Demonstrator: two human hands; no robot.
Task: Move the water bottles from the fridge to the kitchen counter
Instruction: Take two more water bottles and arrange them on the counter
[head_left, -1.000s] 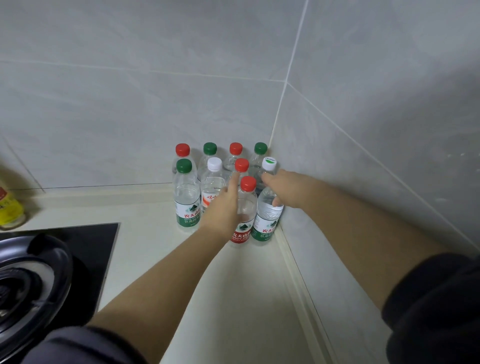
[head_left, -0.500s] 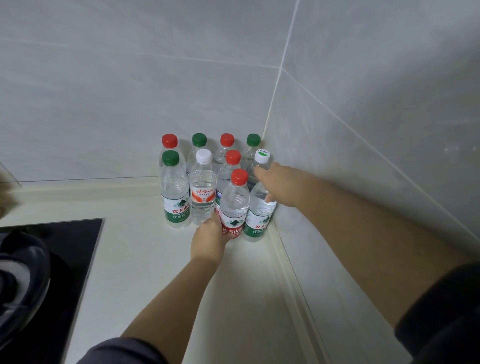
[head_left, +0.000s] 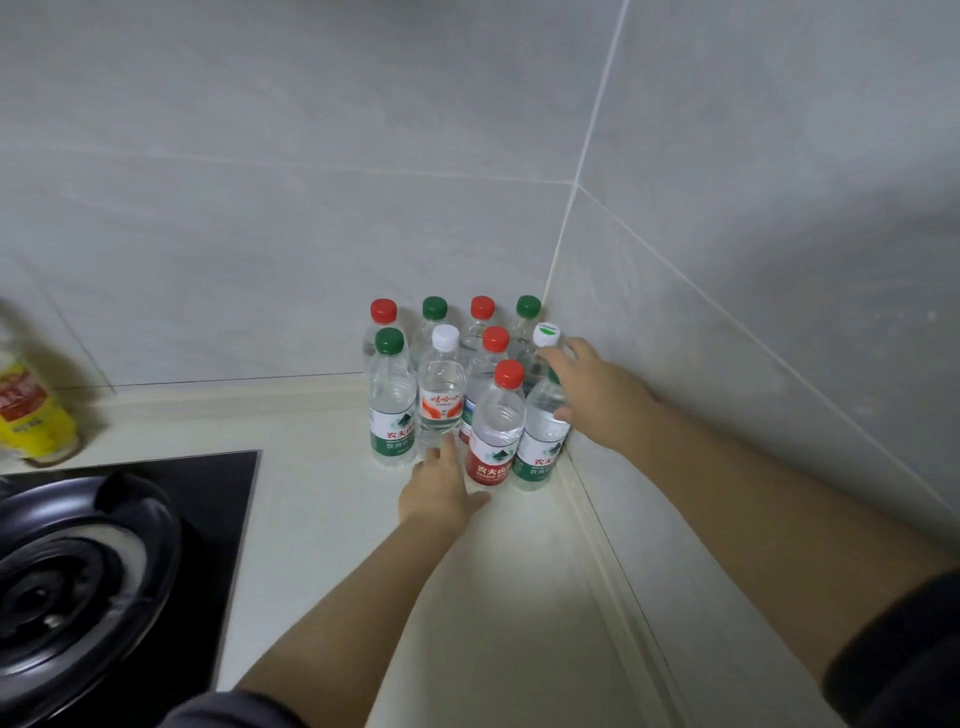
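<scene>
Left hand (head_left: 441, 491) has dropped to the table (head_left: 332, 519), fingers spread at the red-label bottle (head_left: 496, 426) base, holding nothing; right hand (head_left: 597, 395) is loosely cupping the upright corner bottle (head_left: 540, 441), nearer grip.

The cream kitchen counter (head_left: 322, 525) bears clustered water bottles (head_left: 441, 400), a black cooktop (head_left: 228, 499) and a yellow bottle (head_left: 31, 415).

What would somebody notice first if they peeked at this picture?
Probably the bunch of water bottles with red, green and white caps, packed upright into the tiled corner of the counter. Two bare hands reach at the front ones, left hand low, right hand beside the wall. A black stove sits far left.
</scene>
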